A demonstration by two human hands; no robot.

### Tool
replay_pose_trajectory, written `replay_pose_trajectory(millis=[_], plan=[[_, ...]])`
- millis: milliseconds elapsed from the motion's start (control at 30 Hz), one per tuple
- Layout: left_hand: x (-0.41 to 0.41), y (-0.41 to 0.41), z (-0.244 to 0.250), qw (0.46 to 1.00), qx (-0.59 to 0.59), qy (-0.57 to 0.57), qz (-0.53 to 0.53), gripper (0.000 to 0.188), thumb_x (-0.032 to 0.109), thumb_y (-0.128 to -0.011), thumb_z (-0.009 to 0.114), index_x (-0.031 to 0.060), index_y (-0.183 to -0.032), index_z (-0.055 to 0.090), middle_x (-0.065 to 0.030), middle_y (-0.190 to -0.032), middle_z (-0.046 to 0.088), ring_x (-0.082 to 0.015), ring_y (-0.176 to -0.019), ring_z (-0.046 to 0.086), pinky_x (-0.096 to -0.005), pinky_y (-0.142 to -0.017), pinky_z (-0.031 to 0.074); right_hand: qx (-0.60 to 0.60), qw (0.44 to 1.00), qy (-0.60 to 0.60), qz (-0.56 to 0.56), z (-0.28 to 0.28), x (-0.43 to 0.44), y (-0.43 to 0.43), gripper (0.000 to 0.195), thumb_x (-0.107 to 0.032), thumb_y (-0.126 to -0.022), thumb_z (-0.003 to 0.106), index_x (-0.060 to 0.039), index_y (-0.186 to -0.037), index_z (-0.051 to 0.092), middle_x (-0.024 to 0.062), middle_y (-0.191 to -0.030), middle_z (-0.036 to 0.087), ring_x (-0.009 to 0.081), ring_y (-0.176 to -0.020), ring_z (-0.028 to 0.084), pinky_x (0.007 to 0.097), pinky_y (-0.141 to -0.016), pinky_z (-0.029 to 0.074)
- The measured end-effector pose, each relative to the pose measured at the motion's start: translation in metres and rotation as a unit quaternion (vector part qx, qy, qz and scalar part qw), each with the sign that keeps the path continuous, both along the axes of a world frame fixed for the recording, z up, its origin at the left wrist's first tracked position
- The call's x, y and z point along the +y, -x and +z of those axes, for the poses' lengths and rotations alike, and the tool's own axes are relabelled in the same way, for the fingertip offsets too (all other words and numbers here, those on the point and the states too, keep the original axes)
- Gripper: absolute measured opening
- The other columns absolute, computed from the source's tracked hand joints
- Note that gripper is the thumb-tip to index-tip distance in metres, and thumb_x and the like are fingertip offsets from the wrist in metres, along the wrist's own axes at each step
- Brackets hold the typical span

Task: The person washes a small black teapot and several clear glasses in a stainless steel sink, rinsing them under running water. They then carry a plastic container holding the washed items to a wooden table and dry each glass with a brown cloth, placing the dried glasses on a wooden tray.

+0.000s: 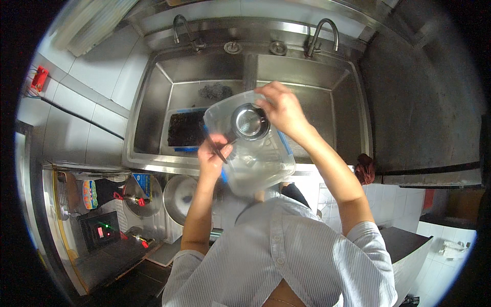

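Note:
Above the double stainless-steel sink point(251, 73), a clear plastic box point(261, 161) with blue side latches is held tilted between both hands. My right hand point(282, 107) grips its far rim at the corner. My left hand point(213, 151) is at its near-left side, with a thin dark strip or handle between thumb and fingers; which of these I cannot tell. A round metal vessel point(249, 122), perhaps a ladle or cup, shows at the box's far end, close to my right fingers. Below on the left, a similar box point(186, 130) with dark contents lies in the left basin.
Two gooseneck taps, left point(184, 32) and right point(326, 34), rise behind the basins. A dark grey tangled clump point(215, 91) lies in the left basin. A reddish-brown cloth point(364, 169) hangs at the sink's right front corner. A large metal pot point(184, 199) stands below left.

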State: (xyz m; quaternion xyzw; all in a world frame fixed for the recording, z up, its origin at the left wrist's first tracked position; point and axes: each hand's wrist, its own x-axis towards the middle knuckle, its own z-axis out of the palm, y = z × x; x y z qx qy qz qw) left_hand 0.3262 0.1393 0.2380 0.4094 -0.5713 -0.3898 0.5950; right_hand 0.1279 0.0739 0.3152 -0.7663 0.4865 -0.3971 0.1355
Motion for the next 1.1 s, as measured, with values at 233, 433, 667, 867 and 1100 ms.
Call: replay_pose_trajectory(millis=[233, 433, 667, 867, 1100], plan=[[0.002, 0.006, 0.009, 1.000, 0.003, -0.012, -0.014, 0.016, 0.001, -0.067, 0.064, 0.0034, -0.077, 0.052, -0.0001, -0.074, 0.050, -0.0069, -0.063, 0.046, -0.0201, -0.055, 0.037, 0.142, 0.988, 0.054, -0.033, -0.020, -0.001, -0.010, 0.017, -0.013, -0.064, 0.063, -0.0030, -0.075, 0.052, 0.0118, -0.075, 0.054, 0.0285, -0.073, 0.053, 0.0377, -0.065, 0.039], [0.000, 0.002, 0.014, 0.999, -0.035, 0.020, -0.018, 0.014, 0.003, -0.068, 0.063, 0.0034, -0.075, 0.051, 0.0013, -0.068, 0.048, -0.0066, -0.060, 0.044, -0.0202, -0.053, 0.035, 0.117, 0.991, 0.037, -0.053, -0.019, 0.007, -0.015, 0.029, -0.016, -0.065, 0.063, -0.0074, -0.092, 0.056, 0.0095, -0.076, 0.054, 0.0279, -0.078, 0.051, 0.0378, -0.068, 0.036], [0.003, -0.004, 0.020, 0.998, 0.002, -0.017, -0.065, 0.019, 0.004, -0.064, 0.066, 0.0029, -0.075, 0.050, -0.0033, -0.072, 0.049, -0.0168, -0.075, 0.046, -0.0292, -0.071, 0.037, 0.207, 0.976, -0.007, 0.073, -0.017, 0.017, -0.026, 0.045, -0.025, -0.079, 0.050, -0.0071, -0.119, 0.040, 0.0149, -0.102, 0.044, 0.0299, -0.095, 0.042, 0.0410, -0.080, 0.036], [0.000, -0.006, 0.025, 0.997, -0.041, 0.042, -0.052, 0.018, 0.003, -0.064, 0.066, 0.0028, -0.072, 0.049, -0.0012, -0.066, 0.048, -0.0100, -0.059, 0.044, -0.0230, -0.055, 0.035, 0.231, 0.972, -0.022, 0.041, -0.023, 0.021, -0.033, 0.047, -0.026, -0.079, 0.049, -0.0039, -0.119, 0.038, 0.0148, -0.099, 0.045, 0.0300, -0.091, 0.044, 0.0415, -0.076, 0.038], [-0.009, -0.011, 0.036, 0.992, 0.034, -0.086, -0.081, 0.022, -0.001, -0.061, 0.061, 0.0038, -0.079, 0.050, -0.0040, -0.083, 0.047, -0.0138, -0.076, 0.046, -0.0269, -0.070, 0.039, 0.108, 0.976, -0.145, 0.120, -0.021, 0.004, -0.015, 0.046, -0.024, -0.077, 0.054, -0.0032, -0.117, 0.044, 0.0186, -0.106, 0.046, 0.0332, -0.098, 0.044, 0.0399, -0.082, 0.038]])
